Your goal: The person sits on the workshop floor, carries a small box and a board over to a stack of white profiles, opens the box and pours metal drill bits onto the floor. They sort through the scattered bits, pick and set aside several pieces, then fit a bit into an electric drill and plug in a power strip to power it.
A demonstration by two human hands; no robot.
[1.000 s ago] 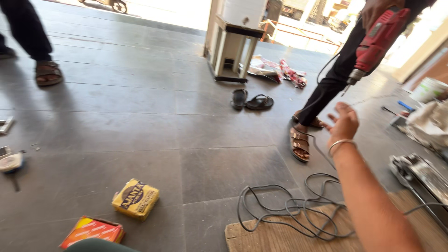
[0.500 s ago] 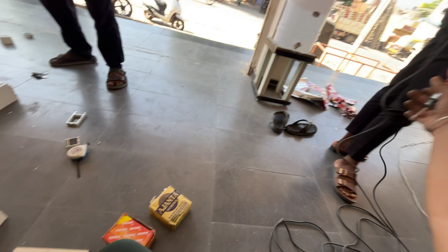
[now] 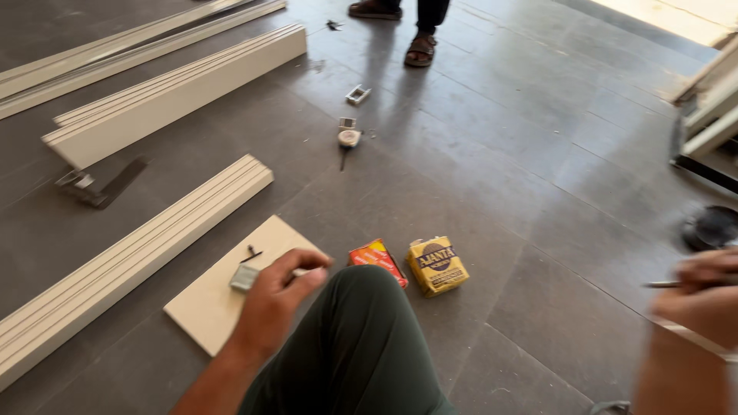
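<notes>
Head view, looking down at a grey tiled floor (image 3: 538,154). The left hand (image 3: 277,296) rests on a flat cream rectangular board (image 3: 207,303) lying on the floor beside the person's dark green trouser knee (image 3: 361,346). Its fingers (image 3: 311,269) are curled together, thumb against forefinger, pinching a small grey metal piece (image 3: 244,277) that lies on the board's top face. A small dark screw-like bit (image 3: 251,253) lies on the board just beyond that piece.

The right hand (image 3: 696,296) is at the right frame edge, blurred. Its fingers are bunched closed around a thin metal rod-like object (image 3: 663,284) that projects to the left; what the object is cannot be told. A bangle (image 3: 688,336) circles the wrist.

Just beyond the knee lie a small orange-red box (image 3: 378,260) and a yellow cardboard box (image 3: 437,265), side by side, near but apart. Long cream ribbed profile lengths (image 3: 169,96) lie on the floor to the left. A tape measure (image 3: 349,138) lies further out. Another person's sandalled feet (image 3: 400,31) stand at the top.
</notes>
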